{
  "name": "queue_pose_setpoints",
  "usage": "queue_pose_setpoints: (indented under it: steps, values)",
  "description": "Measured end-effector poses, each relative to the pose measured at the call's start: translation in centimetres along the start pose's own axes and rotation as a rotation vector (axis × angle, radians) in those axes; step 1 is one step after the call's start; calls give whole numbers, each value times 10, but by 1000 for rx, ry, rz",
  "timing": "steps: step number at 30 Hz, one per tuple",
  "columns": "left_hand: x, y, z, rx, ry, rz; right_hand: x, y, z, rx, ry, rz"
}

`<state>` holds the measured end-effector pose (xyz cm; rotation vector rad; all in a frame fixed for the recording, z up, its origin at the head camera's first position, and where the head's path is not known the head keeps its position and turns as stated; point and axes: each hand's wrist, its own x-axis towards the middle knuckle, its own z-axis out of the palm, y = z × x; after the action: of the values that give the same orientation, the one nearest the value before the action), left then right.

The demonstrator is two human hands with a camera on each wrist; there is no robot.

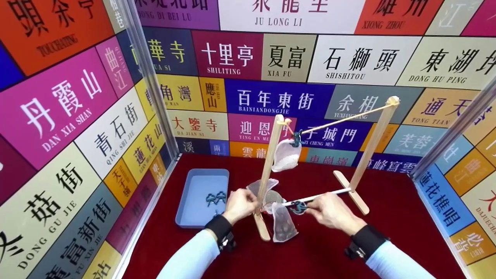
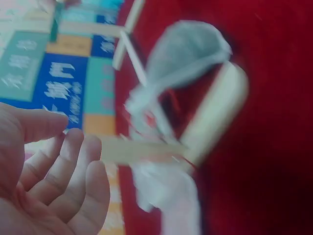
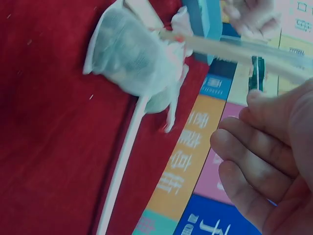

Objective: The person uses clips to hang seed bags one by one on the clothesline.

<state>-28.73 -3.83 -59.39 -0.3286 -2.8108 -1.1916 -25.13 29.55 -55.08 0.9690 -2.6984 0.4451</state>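
Green clip [image 1: 298, 207] above dark red surface [image 1: 325, 252], sign-covered walls [image 1: 372, 58] around.

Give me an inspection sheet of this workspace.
Surface: red cloth.
Job's things: wooden stand with cord; mesh pouch hanging by a dark green clip; more mesh pouches around the left post's base; blue tray holding spare clips.
Clutter: nothing seen.
Hands: left hand beside the left post, contact unclear; right hand pinches another clip.
Cables: nothing seen.
Surroundings: printed place-name panels.
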Motion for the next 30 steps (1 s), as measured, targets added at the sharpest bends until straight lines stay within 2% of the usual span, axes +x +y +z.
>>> queue_pose_setpoints:
  steps: [5,8,12,14,20,24,30]
  values:
    - [-3,-31,12,101,79,-34,-16,15,-2,-60,30,-35]
    - [-5,-41,21,166,72,-31,-24,21,-2,-72,36,-46]
    - [-5,-47,35,190,22,-8,-30,22,-2,-61,26,-29]
    - [-6,-50,43,208,18,-16,-30,22,-1,-59,18,-24]
    - [-7,-54,62,297,131,-17,-31,20,-1,-59,-20,3]
    - [-2,-53,63,336,148,-4,-32,21,-5,-52,-33,31]
    - [6,-50,48,324,111,-28,-31,21,-11,-43,-26,40]
